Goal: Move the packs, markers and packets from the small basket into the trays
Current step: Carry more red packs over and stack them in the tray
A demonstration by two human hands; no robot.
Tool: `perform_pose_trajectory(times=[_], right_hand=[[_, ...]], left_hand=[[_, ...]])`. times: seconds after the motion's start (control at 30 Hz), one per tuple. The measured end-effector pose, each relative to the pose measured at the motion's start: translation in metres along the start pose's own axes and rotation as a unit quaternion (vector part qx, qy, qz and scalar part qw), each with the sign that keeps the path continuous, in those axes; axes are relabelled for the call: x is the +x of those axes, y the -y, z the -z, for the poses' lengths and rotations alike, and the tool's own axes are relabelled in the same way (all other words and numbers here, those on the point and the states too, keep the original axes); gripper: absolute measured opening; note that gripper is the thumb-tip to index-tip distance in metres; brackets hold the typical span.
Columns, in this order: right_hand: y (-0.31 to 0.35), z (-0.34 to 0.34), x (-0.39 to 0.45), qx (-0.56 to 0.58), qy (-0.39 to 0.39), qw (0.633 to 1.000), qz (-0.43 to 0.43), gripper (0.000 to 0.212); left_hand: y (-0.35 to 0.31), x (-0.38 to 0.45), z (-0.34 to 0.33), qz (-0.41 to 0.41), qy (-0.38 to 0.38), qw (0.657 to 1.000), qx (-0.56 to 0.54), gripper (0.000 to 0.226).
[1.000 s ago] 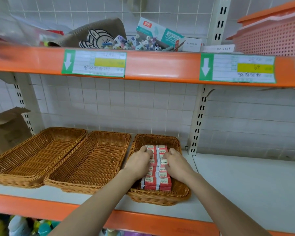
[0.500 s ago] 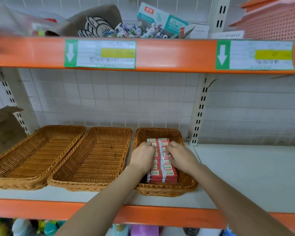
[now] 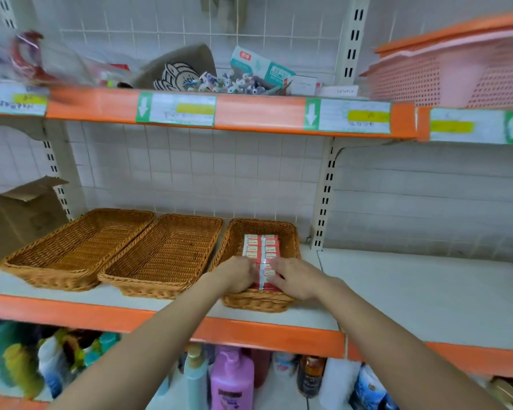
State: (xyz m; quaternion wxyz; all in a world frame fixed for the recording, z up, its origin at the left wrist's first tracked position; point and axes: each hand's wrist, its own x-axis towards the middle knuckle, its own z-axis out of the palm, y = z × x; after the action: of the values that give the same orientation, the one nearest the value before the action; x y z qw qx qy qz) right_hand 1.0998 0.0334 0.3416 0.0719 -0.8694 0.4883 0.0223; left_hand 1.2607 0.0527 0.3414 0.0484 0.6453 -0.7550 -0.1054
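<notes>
Here our left hand and right hand pinch the near packs between curled fingers; the rows run away from us.

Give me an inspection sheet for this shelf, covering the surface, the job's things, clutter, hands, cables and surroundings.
Surface: white shelf board with an orange front edge.
Job's things: red and white packs in two rows inside the right wicker tray; middle wicker tray and left wicker tray hold nothing.
Clutter: torn cardboard box at the far left.
Hands: left hand and right hand are curled on the nearest packs from either side.
Cables: nothing seen.
Surroundings: upper shelf with a pink perforated basket, a teal box and small figures; bottles on the shelf below.
</notes>
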Motion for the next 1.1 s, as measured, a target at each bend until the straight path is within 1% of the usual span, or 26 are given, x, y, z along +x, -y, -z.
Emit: perform_pose_trajectory(times=[0.03,0.07,0.13,0.17,0.2,0.33,0.4,0.5,0.6,0.77,1.1], right_hand=[[0.003,0.001,-0.009,-0.006,0.011,1.0,0.006,0.059],[0.005,0.002,-0.017,-0.012,0.019,1.0,0.01,0.066],[0.006,0.003,-0.036,-0.018,0.037,0.999,0.008,0.073],[0.005,0.003,-0.046,-0.012,0.047,0.999,0.002,0.074],[0.004,0.003,-0.057,-0.005,0.055,0.998,-0.005,0.075],[-0.005,0.003,-0.099,0.005,0.061,0.998,-0.015,0.078],[-0.017,0.003,-0.123,0.006,0.062,0.998,-0.022,0.079],[-0.034,0.003,-0.149,0.0,0.054,0.998,-0.032,0.076],[-0.058,-0.002,-0.177,-0.003,0.042,0.998,-0.057,0.07],[-0.104,-0.008,-0.219,-0.001,0.037,0.993,-0.108,0.069],[-0.198,-0.014,-0.265,-0.001,0.025,0.981,-0.194,0.075]], left_hand=[[-0.004,-0.008,0.002,0.012,0.014,1.0,-0.02,0.041],[-0.008,-0.015,0.003,0.017,0.025,0.999,-0.016,0.044],[-0.019,-0.031,0.004,0.025,0.059,0.997,0.033,0.05],[-0.025,-0.037,0.003,0.021,0.072,0.995,0.068,0.052],[-0.033,-0.045,0.001,0.029,0.081,0.993,0.08,0.056],[-0.066,-0.065,-0.01,0.071,0.083,0.992,0.069,0.069],[-0.087,-0.073,-0.017,0.071,0.08,0.992,0.07,0.073],[-0.112,-0.081,-0.021,0.055,0.069,0.993,0.074,0.073],[-0.147,-0.088,-0.027,0.023,0.058,0.994,0.086,0.073],[-0.2,-0.079,-0.04,-0.013,0.029,0.995,0.095,0.071],[-0.301,-0.018,-0.064,-0.099,0.06,0.987,0.11,0.071]])
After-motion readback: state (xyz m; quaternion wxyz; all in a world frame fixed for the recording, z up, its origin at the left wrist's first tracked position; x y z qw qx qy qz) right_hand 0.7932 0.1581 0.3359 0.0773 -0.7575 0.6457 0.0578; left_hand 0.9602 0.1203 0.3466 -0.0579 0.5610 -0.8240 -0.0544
